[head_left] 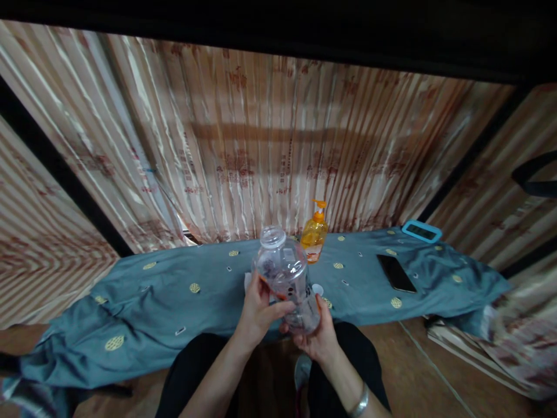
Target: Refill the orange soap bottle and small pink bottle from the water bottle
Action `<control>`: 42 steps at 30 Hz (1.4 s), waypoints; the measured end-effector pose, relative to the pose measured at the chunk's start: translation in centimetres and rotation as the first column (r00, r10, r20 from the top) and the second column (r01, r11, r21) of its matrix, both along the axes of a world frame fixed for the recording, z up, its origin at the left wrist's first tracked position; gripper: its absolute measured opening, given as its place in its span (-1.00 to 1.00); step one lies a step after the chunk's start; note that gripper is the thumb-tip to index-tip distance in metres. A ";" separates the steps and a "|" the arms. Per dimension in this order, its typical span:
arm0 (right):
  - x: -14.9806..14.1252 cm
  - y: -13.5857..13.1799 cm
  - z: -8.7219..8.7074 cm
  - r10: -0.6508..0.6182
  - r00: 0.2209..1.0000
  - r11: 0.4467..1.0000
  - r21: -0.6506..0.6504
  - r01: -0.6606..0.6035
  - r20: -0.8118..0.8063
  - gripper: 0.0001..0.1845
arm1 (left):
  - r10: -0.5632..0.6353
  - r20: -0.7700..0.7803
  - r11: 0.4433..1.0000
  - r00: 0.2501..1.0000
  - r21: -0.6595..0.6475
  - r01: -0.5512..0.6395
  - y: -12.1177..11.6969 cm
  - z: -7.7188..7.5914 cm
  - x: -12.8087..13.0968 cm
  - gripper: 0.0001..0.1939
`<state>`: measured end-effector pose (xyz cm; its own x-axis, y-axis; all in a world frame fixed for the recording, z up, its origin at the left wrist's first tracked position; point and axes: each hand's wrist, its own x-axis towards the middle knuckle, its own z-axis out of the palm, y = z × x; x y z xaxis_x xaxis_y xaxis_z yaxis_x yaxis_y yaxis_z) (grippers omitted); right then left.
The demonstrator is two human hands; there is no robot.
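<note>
A clear plastic bottle (292,273) with an uncapped wide mouth is held tilted above the near edge of the cloth-covered surface, its mouth pointing up and to the left. My left hand (257,310) grips its left side, thumb laid across the front. Under the lower right end, my right hand (317,337) is wrapped around the base. Dark printed marks show on the bottle's wall. Behind it stands a pump bottle (314,235) of yellow-orange liquid. A small white round piece (317,288), perhaps a cap, lies close by, and a white item beside my left hand is partly hidden.
Blue-grey cloth with yellow pineapple prints (169,302) covers the long narrow surface. At the right lie a black phone (395,273) and a blue-framed device (421,231). Patterned curtains (261,145) hang behind and at both sides, with dark frame bars. My knees are at the front edge.
</note>
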<state>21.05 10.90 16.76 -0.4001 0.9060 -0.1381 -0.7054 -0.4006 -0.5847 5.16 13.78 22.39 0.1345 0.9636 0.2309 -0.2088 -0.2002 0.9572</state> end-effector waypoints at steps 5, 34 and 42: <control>3.0 0.2 0.4 -0.207 0.978 0.978 -0.014 0.207 0.001 -0.36 | 0.235 0.130 0.942 0.963 0.212 -0.259 4.1 -0.2 -2.4 -0.09; 8.6 -1.4 -2.4 -0.441 0.845 0.889 0.017 0.458 0.302 -0.59 | 0.418 -0.486 0.904 0.767 0.305 -0.299 8.7 -6.5 -0.4 -0.37; 8.7 -1.9 -2.0 -0.466 0.821 0.876 0.038 0.482 0.330 -0.58 | 0.417 -0.499 0.905 0.759 0.308 -0.294 8.5 -6.2 -0.5 -0.41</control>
<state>29.76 9.00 14.72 0.1501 0.9620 -0.2279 -0.5932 -0.0968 -0.7992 4.68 22.30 16.16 -0.0476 0.9078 0.4167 0.4557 -0.3515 0.8178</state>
